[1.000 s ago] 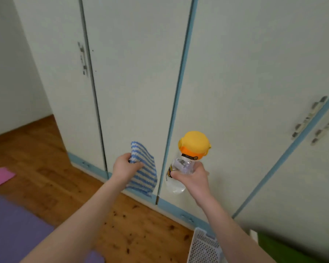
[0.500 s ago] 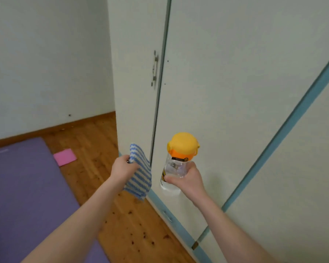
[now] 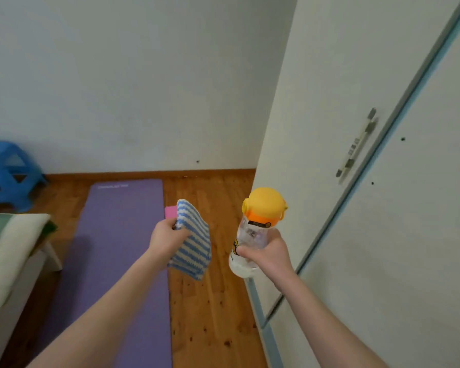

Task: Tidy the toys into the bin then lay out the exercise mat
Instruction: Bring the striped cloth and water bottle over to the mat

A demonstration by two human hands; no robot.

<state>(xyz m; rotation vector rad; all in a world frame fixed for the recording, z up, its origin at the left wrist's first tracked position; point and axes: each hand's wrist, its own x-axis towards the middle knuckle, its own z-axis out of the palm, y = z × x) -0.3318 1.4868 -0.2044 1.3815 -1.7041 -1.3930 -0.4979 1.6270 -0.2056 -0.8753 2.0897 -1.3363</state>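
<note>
Our left hand (image 3: 168, 236) pinches one blue-striped cloth (image 3: 193, 243) | our right hand (image 3: 270, 252), fingers curled, grips one yellow-capped bottle (image 3: 252, 235), contents hard to make out | one purple exercise mat (image 3: 117, 248) lies flat on the wooden floor (image 3: 210, 314), near end cut off | one pink item (image 3: 170, 211) half hidden behind the cloth | one blue stool (image 3: 8, 171) by the far wall, partly cropped.

Both your arms reach forward, side by side: left hand (image 3: 168, 236) pinches the cloth (image 3: 194, 243), right hand (image 3: 270, 254) grips the bottle (image 3: 252, 231).
</note>
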